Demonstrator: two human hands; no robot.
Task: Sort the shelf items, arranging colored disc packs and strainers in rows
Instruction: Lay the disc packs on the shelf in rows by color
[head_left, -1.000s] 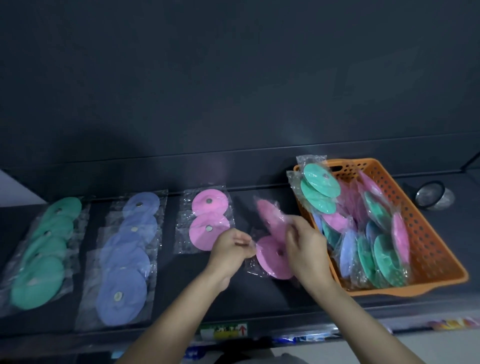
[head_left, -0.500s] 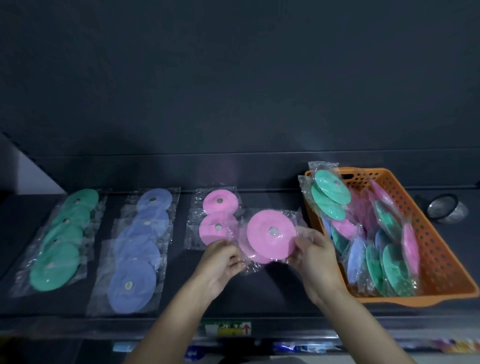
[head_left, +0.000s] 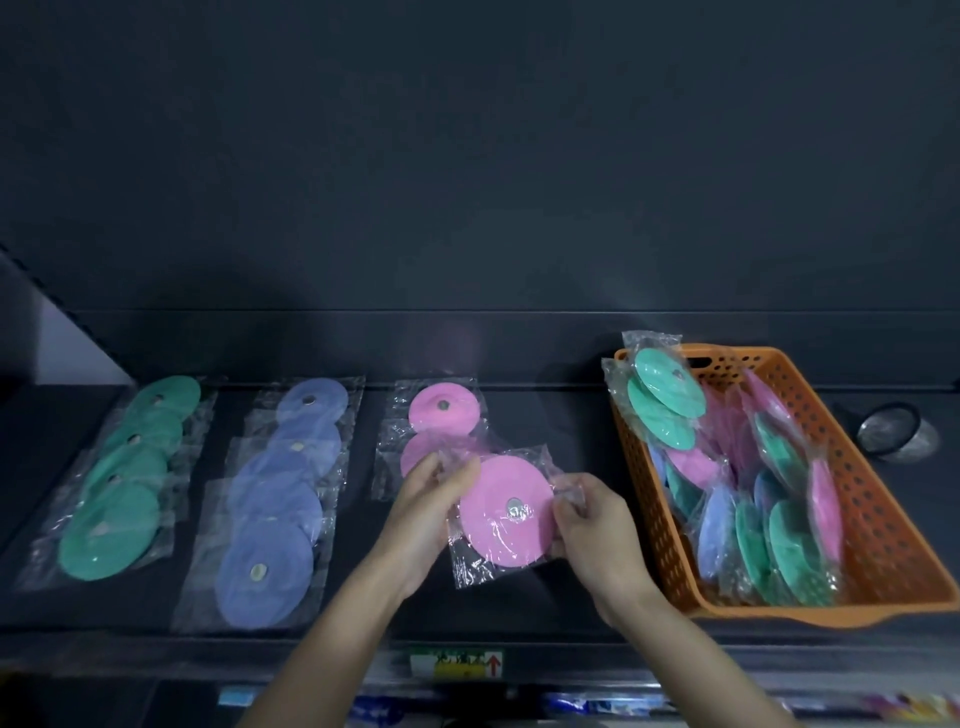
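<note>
Bare shelf between pink row and orange basket; basket wall blocks right.

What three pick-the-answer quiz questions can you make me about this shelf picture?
1. Where is the strainer?
A) right of the orange basket
B) inside it
C) hanging from a hook

2. What colour is the held pack?
A) green
B) blue
C) pink

3. How is that pack held?
A) by one hand only
B) the left hand and the right hand both pinch it
C) nobody touches it

Answers:
1 A: it sits outside the basket's right wall.
2 C: its disc is pink.
3 B: fingers pinch the wrapper on each side.
</note>
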